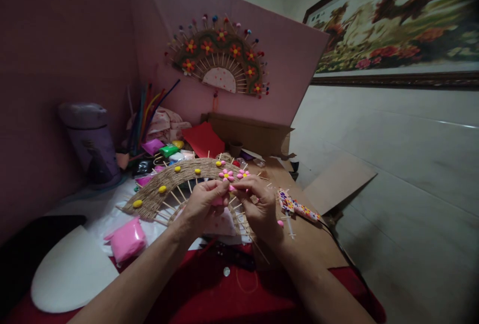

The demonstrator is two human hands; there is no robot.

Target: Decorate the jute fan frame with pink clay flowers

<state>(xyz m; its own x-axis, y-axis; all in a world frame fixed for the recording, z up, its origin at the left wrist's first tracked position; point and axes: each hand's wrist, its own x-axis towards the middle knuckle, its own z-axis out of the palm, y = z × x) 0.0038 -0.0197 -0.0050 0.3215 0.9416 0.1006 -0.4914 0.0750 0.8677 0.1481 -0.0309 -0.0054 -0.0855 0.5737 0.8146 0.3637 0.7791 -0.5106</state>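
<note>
My left hand point(207, 199) and my right hand point(260, 204) meet over a fan-shaped craft point(149, 205) of brown twine wound on thin sticks. Between their closed fingertips is a small piece of pink modelling clay point(231, 188). More pink clay point(217, 202) shows under my left fingers. Yellow clay dots point(162, 189) sit spaced along the twine band. Just beyond my fingers, two pink-petalled flowers with yellow centres, a left flower point(226, 175) and a right flower point(243, 174), lie on the band. My wrists hide part of the fan's lower middle.
A pink clay packet point(127, 240) and a white rounded board point(73, 274) lie at left. The patterned glue gun point(299, 207) rests on cardboard point(318, 244) at right. A purple flask point(90, 142) stands at back left. One finished fan point(224, 57) hangs on the pink panel.
</note>
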